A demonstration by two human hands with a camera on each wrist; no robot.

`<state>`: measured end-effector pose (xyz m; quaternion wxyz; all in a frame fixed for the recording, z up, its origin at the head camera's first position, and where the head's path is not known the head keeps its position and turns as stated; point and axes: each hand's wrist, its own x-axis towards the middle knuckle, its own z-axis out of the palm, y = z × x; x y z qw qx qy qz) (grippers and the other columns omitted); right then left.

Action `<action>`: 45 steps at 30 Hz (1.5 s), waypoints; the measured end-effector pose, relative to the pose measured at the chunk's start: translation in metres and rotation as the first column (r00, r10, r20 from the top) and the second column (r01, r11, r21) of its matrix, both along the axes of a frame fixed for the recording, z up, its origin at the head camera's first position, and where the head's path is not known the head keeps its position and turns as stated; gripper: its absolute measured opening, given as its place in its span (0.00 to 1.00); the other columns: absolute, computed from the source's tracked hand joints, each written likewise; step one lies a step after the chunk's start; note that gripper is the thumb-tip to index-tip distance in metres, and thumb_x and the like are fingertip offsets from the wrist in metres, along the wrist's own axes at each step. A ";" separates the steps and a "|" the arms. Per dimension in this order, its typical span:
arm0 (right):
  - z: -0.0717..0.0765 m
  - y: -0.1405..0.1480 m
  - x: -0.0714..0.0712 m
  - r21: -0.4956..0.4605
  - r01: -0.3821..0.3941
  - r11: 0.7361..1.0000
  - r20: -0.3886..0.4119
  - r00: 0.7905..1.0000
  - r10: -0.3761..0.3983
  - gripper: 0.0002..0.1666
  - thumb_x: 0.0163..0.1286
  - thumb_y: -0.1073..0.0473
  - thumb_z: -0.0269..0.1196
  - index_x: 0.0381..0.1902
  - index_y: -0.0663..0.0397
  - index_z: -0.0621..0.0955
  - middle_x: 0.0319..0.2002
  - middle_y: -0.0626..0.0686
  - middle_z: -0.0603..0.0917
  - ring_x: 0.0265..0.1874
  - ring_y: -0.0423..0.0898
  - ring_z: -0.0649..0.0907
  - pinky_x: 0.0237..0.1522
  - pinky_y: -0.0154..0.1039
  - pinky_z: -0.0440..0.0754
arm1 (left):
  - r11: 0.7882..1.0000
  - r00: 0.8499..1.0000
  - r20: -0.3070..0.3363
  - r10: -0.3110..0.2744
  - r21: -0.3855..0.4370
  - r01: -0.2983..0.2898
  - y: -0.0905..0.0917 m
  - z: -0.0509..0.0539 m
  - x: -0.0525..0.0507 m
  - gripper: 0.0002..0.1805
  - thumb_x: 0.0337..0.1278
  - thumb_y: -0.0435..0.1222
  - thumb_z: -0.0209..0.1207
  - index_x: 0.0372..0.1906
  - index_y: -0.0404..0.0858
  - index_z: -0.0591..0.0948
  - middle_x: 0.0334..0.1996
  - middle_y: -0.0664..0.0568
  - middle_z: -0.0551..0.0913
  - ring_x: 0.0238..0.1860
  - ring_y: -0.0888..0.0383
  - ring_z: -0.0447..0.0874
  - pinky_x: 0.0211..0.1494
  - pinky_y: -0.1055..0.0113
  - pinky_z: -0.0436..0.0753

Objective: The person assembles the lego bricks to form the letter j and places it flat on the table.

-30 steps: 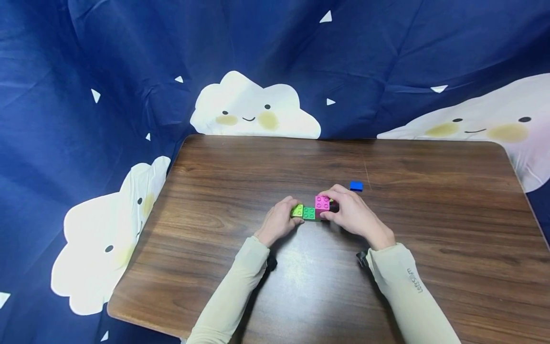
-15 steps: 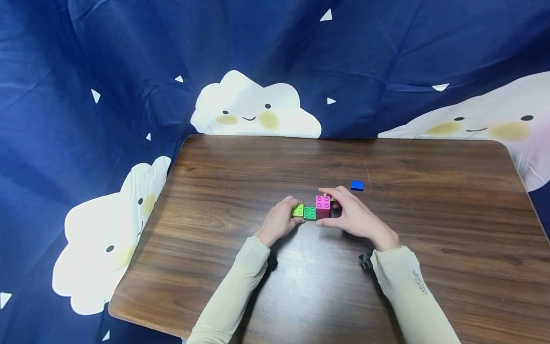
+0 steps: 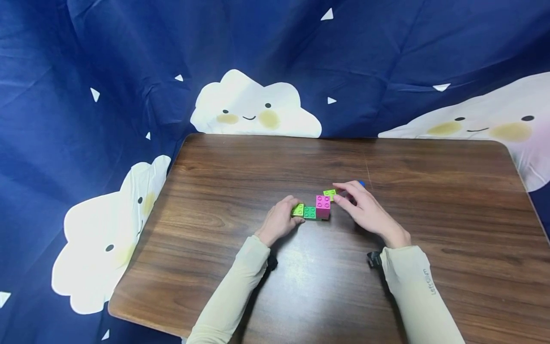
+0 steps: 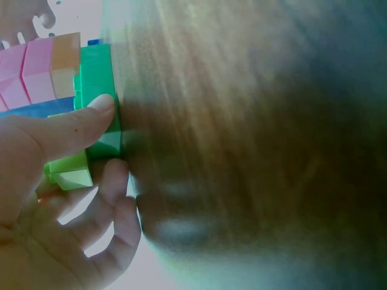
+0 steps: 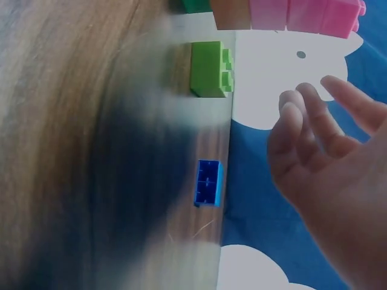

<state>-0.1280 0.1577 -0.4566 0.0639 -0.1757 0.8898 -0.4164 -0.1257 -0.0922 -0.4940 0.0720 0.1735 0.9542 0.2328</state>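
Observation:
My left hand (image 3: 278, 220) pinches the left end of a brick build on the table. There a lime brick (image 3: 298, 210) sits on a green brick (image 3: 310, 212); in the left wrist view my thumb presses the green brick's side (image 4: 97, 72). At the right end rises a tower of pink bricks (image 3: 323, 202) above a brown one (image 5: 231, 13). My right hand (image 3: 365, 210) is apart from the tower, fingers spread and holding nothing. Its fingertips are near a separate lime brick (image 5: 207, 69) behind the tower; whether they touch it I cannot tell.
A blue brick (image 5: 208, 183) lies with its hollow underside showing, mostly hidden behind my right hand in the head view. The wooden table (image 3: 240, 167) backs onto a blue cloth (image 3: 275, 38) with white clouds.
My right hand has let go of the pink tower and moved right, uncovering the separate lime brick and covering most of the blue one. My left hand has stayed in place.

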 end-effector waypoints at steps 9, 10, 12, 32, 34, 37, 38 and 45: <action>-0.013 -0.002 -0.003 0.076 -0.051 0.996 -0.057 0.997 0.055 0.31 0.67 0.64 0.59 0.67 0.61 0.68 0.60 0.61 0.71 0.53 0.56 0.75 0.54 0.51 0.73 | 1.000 1.000 -0.002 -0.001 -0.002 0.001 -0.001 0.002 0.000 0.19 0.49 0.40 0.70 0.48 0.44 0.81 0.36 0.57 0.76 0.33 0.62 0.74 0.36 0.66 0.76; -0.014 -0.003 -0.004 0.087 -0.068 0.994 -0.051 0.996 0.073 0.32 0.66 0.66 0.59 0.68 0.62 0.67 0.63 0.62 0.69 0.57 0.58 0.73 0.57 0.55 0.71 | 1.000 1.000 -0.001 -0.001 -0.001 0.001 -0.001 0.002 0.000 0.19 0.49 0.40 0.70 0.48 0.44 0.81 0.36 0.57 0.76 0.33 0.62 0.74 0.36 0.66 0.76; -0.017 -0.006 -0.004 0.116 -0.102 0.988 -0.031 0.994 0.106 0.34 0.66 0.68 0.58 0.69 0.62 0.65 0.67 0.63 0.65 0.64 0.62 0.68 0.63 0.60 0.65 | 1.000 1.000 0.002 -0.001 -0.004 0.001 -0.001 0.002 0.000 0.19 0.49 0.41 0.70 0.48 0.44 0.81 0.36 0.57 0.76 0.33 0.62 0.74 0.36 0.67 0.76; -0.022 -0.013 -0.001 0.297 -0.106 0.949 0.086 0.993 0.084 0.32 0.66 0.68 0.56 0.69 0.62 0.66 0.58 0.65 0.64 0.56 0.61 0.70 0.60 0.60 0.68 | 1.000 1.000 0.004 -0.002 -0.006 0.002 -0.001 0.001 0.001 0.20 0.50 0.42 0.69 0.50 0.45 0.81 0.37 0.58 0.76 0.33 0.63 0.74 0.36 0.68 0.76; -0.023 -0.013 -0.001 0.303 -0.103 0.947 0.096 0.992 0.077 0.31 0.66 0.69 0.56 0.68 0.62 0.67 0.56 0.65 0.66 0.55 0.60 0.72 0.59 0.59 0.69 | 1.000 1.000 0.006 0.000 -0.003 0.000 -0.001 0.001 0.001 0.20 0.50 0.42 0.69 0.50 0.45 0.81 0.37 0.58 0.76 0.33 0.62 0.75 0.36 0.68 0.76; -0.023 -0.012 0.000 0.310 -0.100 0.945 0.106 0.992 0.070 0.31 0.65 0.68 0.57 0.67 0.61 0.68 0.55 0.65 0.68 0.53 0.59 0.73 0.57 0.58 0.71 | 1.000 1.000 0.009 0.002 0.000 -0.002 -0.001 0.001 0.001 0.20 0.49 0.41 0.69 0.50 0.44 0.81 0.37 0.57 0.76 0.33 0.62 0.75 0.36 0.68 0.76; -0.023 -0.012 0.000 0.309 -0.098 0.946 0.113 0.991 0.066 0.31 0.65 0.68 0.57 0.67 0.60 0.68 0.55 0.64 0.68 0.53 0.59 0.74 0.57 0.58 0.71 | 1.000 1.000 0.009 0.001 0.002 -0.001 -0.001 0.001 0.001 0.20 0.49 0.41 0.69 0.50 0.44 0.81 0.37 0.57 0.77 0.33 0.62 0.75 0.36 0.68 0.76; -0.023 -0.013 -0.001 0.307 -0.092 0.947 0.133 0.990 0.053 0.31 0.64 0.66 0.59 0.66 0.58 0.70 0.54 0.64 0.70 0.52 0.58 0.74 0.57 0.59 0.72 | 1.000 1.000 0.010 -0.002 0.003 0.002 -0.001 0.000 0.000 0.21 0.49 0.42 0.69 0.50 0.44 0.81 0.37 0.57 0.77 0.34 0.62 0.75 0.37 0.68 0.77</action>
